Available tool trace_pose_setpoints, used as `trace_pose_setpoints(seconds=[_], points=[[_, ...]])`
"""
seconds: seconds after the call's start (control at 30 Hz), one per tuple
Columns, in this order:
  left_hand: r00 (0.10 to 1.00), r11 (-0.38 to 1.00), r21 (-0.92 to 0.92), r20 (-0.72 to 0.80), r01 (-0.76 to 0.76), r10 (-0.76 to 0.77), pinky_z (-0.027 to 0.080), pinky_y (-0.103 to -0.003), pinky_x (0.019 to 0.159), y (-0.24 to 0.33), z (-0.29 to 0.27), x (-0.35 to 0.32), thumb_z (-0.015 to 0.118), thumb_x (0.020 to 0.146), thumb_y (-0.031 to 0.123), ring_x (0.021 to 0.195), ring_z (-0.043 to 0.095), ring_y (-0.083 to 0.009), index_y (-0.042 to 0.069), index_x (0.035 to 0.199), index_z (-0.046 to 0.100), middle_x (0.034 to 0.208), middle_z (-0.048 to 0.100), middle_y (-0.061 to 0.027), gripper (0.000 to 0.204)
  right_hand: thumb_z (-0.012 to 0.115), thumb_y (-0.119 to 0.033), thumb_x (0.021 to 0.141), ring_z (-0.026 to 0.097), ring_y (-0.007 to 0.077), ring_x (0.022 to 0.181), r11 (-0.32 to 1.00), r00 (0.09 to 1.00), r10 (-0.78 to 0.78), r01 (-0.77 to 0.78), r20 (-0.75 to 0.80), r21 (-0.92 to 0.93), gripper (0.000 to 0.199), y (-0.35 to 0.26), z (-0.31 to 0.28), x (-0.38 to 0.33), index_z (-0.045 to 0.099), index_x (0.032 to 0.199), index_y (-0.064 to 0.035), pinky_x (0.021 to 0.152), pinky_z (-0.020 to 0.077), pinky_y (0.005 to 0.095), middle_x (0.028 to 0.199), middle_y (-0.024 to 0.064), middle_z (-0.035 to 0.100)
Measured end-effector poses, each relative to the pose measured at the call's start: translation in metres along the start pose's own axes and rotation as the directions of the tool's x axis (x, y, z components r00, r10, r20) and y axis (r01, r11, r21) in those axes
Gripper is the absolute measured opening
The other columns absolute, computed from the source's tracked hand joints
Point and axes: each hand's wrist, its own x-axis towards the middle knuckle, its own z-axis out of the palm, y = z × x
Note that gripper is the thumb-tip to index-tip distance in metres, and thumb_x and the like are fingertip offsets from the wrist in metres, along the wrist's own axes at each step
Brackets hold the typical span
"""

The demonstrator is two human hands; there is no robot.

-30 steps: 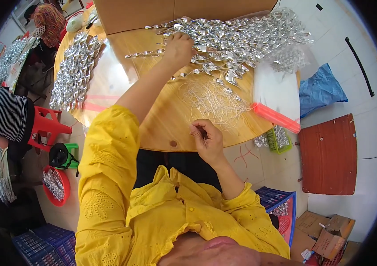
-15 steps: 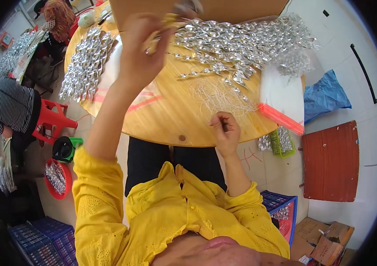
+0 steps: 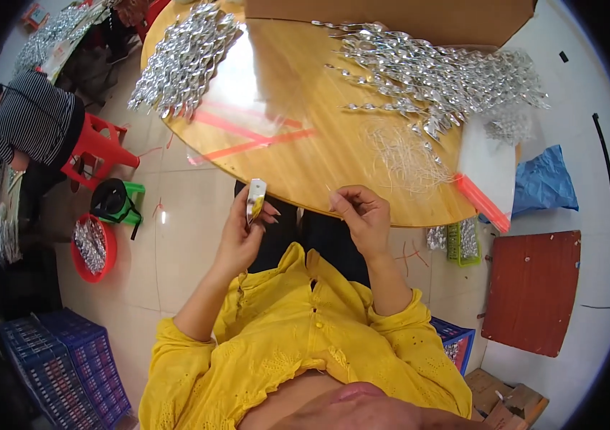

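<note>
My left hand [image 3: 242, 228] is closed around a short shiny silver piece [image 3: 256, 192], flat, with a small hole near its top and a yellow patch lower down. It is held just off the near edge of the round wooden table [image 3: 276, 161]. My right hand [image 3: 363, 215] is at the same edge, thumb and forefinger pinched together; whatever lies between them is too fine to make out. Beyond it spreads a loose tangle of clear threads [image 3: 409, 158]. Twisted silver foil strips [image 3: 427, 79] are heaped at the far right, and another pile of foil strips [image 3: 186, 57] covers the far left.
Red tape strips [image 3: 247, 140] mark the tabletop. A bundle of red strips [image 3: 483, 203] juts over the right edge near a blue bag [image 3: 549, 183]. A cardboard box [image 3: 391, 18] stands at the back. Left, a person in stripes [image 3: 36, 111] sits on a red stool [image 3: 97, 147].
My left hand has come down from the far side of the table to the near edge, holding the silver piece. My right hand stays pinched near the edge. The view has shifted.
</note>
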Motion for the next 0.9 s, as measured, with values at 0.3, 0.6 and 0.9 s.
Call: trace_pose_setpoints(seconds=[0.3, 0.6, 0.9], points=[[0.964, 0.921, -0.291, 0.021, 0.258, -0.264, 0.026, -0.015, 0.052, 0.015, 0.017, -0.004, 0.045, 0.084, 0.026, 0.064, 0.038, -0.0023, 0.004, 0.088, 0.055, 0.076, 0.049, 0.0033, 0.025, 0.057, -0.001, 0.073, 0.051, 0.0062, 0.060, 0.996, 0.995, -0.005, 0.014, 0.103, -0.083, 0.007, -0.006, 0.027, -0.017, 0.055, 0.079, 0.0029, 0.055, 0.0401, 0.0163, 0.068, 0.0033, 0.055], [0.976, 0.935, -0.280, 0.058, 0.218, -0.210, 0.026, -0.015, 0.054, 0.012, 0.023, -0.003, 0.044, 0.084, 0.026, 0.065, 0.038, -0.0032, 0.003, 0.095, 0.053, 0.075, 0.049, 0.0044, 0.027, 0.058, 0.000, 0.073, 0.054, 0.0072, 0.063, 0.983, 0.995, 0.033, -0.016, 0.092, -0.182, 0.009, 0.000, 0.030, -0.016, 0.056, 0.080, 0.0028, 0.058, 0.0428, 0.0170, 0.072, 0.0047, 0.058], [0.980, 0.951, -0.243, 0.093, 0.191, -0.173, 0.027, -0.015, 0.057, 0.010, 0.026, -0.004, 0.043, 0.084, 0.025, 0.066, 0.038, -0.0040, 0.002, 0.103, 0.052, 0.075, 0.047, 0.0042, 0.030, 0.057, 0.000, 0.074, 0.056, 0.0097, 0.065, 0.996, 0.993, 0.039, -0.029, 0.116, -0.083, 0.009, 0.000, 0.029, -0.013, 0.055, 0.082, 0.0032, 0.061, 0.0457, 0.0194, 0.073, 0.0067, 0.059]])
